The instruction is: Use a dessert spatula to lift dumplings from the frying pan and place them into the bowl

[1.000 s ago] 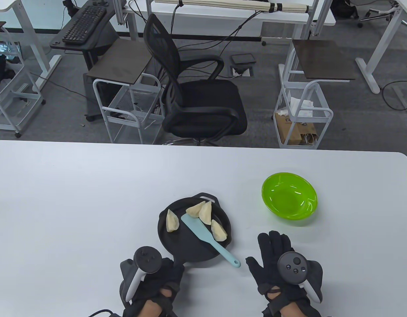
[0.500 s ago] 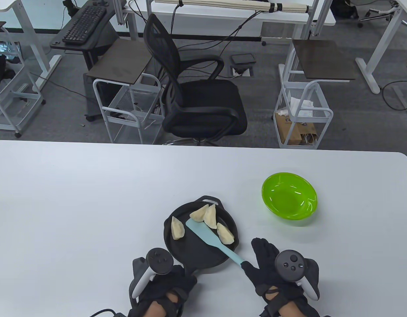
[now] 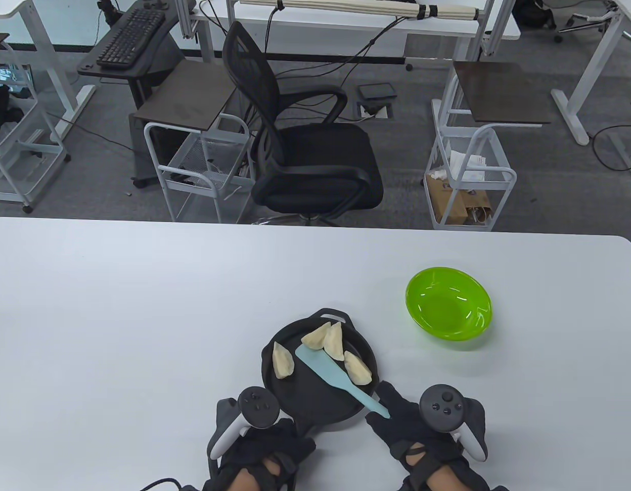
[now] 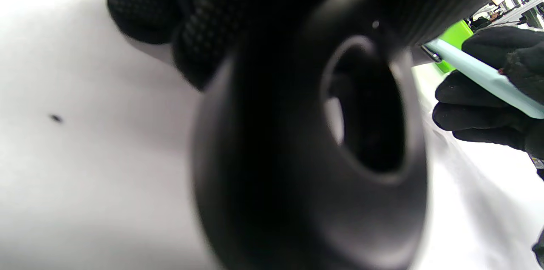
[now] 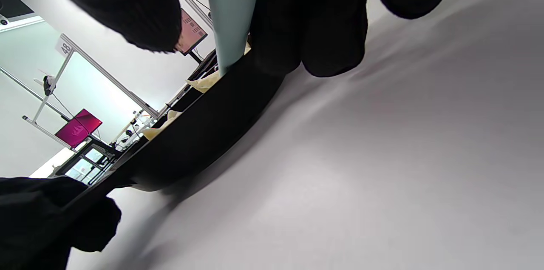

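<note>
The right hand (image 3: pixel 402 419) pinches the spatula (image 3: pixel 336 377) handle; the left hand (image 3: pixel 267 442) grips the frying pan (image 3: pixel 315 394) handle. All four dumplings (image 3: pixel 332 341) remain in the pan, the bowl (image 3: pixel 448 309) at two o'clock on the desk (image 3: pixel 141 307). Scooping seems about to start: the blade must slide under a dumpling.

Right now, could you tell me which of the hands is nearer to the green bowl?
Right. The right hand is on the spatula handle, below and slightly left of the bowl; the left hand grips the pan handle, farther left.
</note>
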`<state>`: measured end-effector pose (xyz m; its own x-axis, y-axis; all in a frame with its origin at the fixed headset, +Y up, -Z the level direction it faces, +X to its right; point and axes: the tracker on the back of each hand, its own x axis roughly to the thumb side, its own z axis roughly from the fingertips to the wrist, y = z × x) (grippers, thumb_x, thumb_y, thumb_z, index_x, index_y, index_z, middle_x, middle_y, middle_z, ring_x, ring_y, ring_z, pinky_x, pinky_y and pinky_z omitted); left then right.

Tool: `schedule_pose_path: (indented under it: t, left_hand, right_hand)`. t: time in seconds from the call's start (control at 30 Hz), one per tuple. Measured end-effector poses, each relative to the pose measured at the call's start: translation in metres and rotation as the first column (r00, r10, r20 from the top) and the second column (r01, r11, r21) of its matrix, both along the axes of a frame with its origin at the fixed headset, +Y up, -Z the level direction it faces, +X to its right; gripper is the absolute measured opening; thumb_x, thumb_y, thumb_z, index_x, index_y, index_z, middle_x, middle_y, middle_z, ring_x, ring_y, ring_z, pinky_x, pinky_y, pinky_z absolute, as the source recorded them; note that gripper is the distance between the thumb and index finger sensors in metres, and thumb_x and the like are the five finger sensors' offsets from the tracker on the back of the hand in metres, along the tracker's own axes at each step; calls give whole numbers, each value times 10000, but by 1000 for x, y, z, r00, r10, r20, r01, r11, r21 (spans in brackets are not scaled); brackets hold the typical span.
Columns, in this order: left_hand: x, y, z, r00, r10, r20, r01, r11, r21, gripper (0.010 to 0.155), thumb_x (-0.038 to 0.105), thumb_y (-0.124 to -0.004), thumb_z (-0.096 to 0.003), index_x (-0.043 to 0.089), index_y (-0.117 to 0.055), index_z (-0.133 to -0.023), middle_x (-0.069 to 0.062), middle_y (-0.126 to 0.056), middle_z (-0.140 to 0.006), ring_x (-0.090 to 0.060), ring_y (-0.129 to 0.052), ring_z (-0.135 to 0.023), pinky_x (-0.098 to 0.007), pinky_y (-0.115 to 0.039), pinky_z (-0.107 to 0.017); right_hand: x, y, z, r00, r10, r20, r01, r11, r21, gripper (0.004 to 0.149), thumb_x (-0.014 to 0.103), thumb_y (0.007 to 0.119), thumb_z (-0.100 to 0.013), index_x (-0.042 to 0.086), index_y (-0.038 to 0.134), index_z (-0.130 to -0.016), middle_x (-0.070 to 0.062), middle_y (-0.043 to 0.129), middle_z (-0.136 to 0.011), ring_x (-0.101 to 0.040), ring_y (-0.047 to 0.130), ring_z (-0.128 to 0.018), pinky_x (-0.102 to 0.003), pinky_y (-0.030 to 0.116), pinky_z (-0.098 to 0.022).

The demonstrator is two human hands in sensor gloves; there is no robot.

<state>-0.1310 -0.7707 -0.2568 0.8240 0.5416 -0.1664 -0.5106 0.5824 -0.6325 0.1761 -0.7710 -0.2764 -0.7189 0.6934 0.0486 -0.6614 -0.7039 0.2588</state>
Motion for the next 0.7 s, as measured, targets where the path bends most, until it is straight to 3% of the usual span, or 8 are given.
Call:
schedule_pose_path:
  t: [0.23,0.33,0.7]
  left_hand:
    - [4,-3,0,999,-5,43,6,1000,-18,675,626,-798,-459,182,-678,-953,85,-1075,-512,-164,-1033,-336,-461,-796,-519]
    - [4,-3,0,999,1,44,0,1000,-26,670,622,-792,-465,185,-673,-959,83,-1073,-524,-171,-1031,-346,-460,-792,-519]
    - [3,-3,-1,998,16,55,-14,999,-44,669,622,-778,-470,188,-666,-967,76,-1071,-542,-172,-1028,-362,-457,-788,-516]
  right_hand:
    - [-1,-5,-3,999,22,32,-22,1000,-20,630,420,829,-552,81,587,-1023,-97,866,-812,-371,902,-629,-643,591,-678]
    - [-1,-4,-1,998,-64,28,66,996,-67,617,417,828,-556,58,608,-1006,-100,890,-740,-341,915,-517,-636,627,-648]
    - [3,5,4,978,-205,37,207,974,-96,598,410,818,-560,36,635,-988,-114,920,-664,-326,923,-424,-629,662,-611]
